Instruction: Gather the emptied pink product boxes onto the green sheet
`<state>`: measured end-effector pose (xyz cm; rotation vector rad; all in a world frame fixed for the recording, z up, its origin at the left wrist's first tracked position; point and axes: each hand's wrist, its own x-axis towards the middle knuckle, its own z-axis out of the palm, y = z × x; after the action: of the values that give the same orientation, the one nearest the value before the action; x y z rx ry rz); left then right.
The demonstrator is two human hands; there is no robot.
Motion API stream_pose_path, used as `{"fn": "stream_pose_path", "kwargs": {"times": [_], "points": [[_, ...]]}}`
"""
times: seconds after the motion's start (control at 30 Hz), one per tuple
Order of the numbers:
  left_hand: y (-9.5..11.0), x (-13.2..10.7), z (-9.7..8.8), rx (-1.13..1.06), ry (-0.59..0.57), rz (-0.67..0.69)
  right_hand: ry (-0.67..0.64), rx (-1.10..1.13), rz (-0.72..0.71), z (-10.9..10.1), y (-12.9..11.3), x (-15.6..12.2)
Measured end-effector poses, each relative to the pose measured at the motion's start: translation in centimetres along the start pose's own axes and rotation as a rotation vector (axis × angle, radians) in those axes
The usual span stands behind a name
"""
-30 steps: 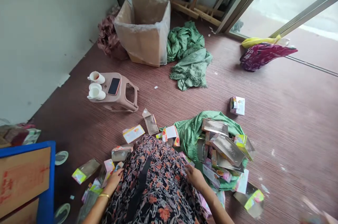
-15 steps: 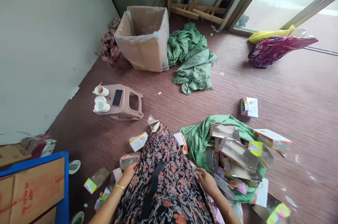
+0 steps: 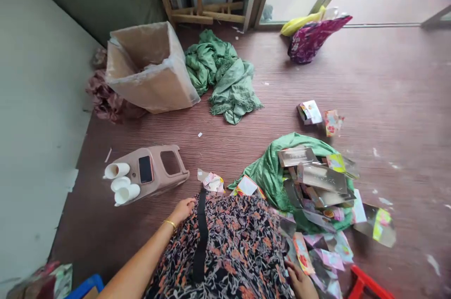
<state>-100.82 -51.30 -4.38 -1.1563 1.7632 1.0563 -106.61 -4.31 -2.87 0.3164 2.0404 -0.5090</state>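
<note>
A black floral skirt [image 3: 232, 238] with a dark strap [image 3: 200, 233] covers my lap. My left hand [image 3: 183, 211], a gold bangle on its wrist, has its fingers closed on the skirt's left edge. At the lower right, my right hand [image 3: 300, 281] has its fingers curled at the skirt's opposite edge, partly hidden by the fabric. Beside it lie a red-and-white carton piece [image 3: 303, 253] and several flattened packets. A green cloth [image 3: 271, 163] holds a heap of brown opened cartons [image 3: 322, 177]. Crumpled carton pieces [image 3: 213, 182] lie just beyond the skirt.
A pinkish stool [image 3: 160, 181] carries white cups [image 3: 118, 170] and a phone [image 3: 145, 169]. Behind stand a lined cardboard box [image 3: 155, 85], green sacking [image 3: 229, 78] and a purple bag [image 3: 310, 41]. Small cartons [image 3: 310, 112] sit on the floor at right; a red plastic piece [image 3: 368, 285] shows below.
The view has turned right. A blurred carton beside the heap is gone from there, and a carton now stands next to the small white one. My right hand is lower along the skirt.
</note>
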Motion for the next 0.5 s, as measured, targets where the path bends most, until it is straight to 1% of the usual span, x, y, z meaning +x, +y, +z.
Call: {"fn": "stream_pose_path", "kwargs": {"times": [0.1, 0.17, 0.27, 0.37, 0.43, 0.5], "points": [[-1.1, 0.4, -1.8, 0.083, -0.011, -0.016, -0.023, 0.007, 0.049, 3.2, -0.4, -1.8], [-1.8, 0.4, -2.2, 0.120, -0.003, -0.026, -0.019, -0.014, 0.081, 4.4, -0.9, -2.3], [-2.8, 0.5, -1.8, 0.143, -0.010, -0.031, 0.008, -0.012, 0.086, 5.4, -1.8, -2.3], [-4.0, 0.3, -1.1, 0.140, -0.008, -0.034, -0.031, 0.078, 0.053, 6.2, -2.9, -1.8], [-5.1, -0.2, -1.1, 0.127, 0.001, -0.035, -0.067, 0.115, 0.031, 6.9, -3.7, -1.5], [-6.5, -1.1, -1.4, 0.112, 0.016, -0.025, -0.066, 0.122, -0.010, 7.8, -4.3, -1.4]]}}
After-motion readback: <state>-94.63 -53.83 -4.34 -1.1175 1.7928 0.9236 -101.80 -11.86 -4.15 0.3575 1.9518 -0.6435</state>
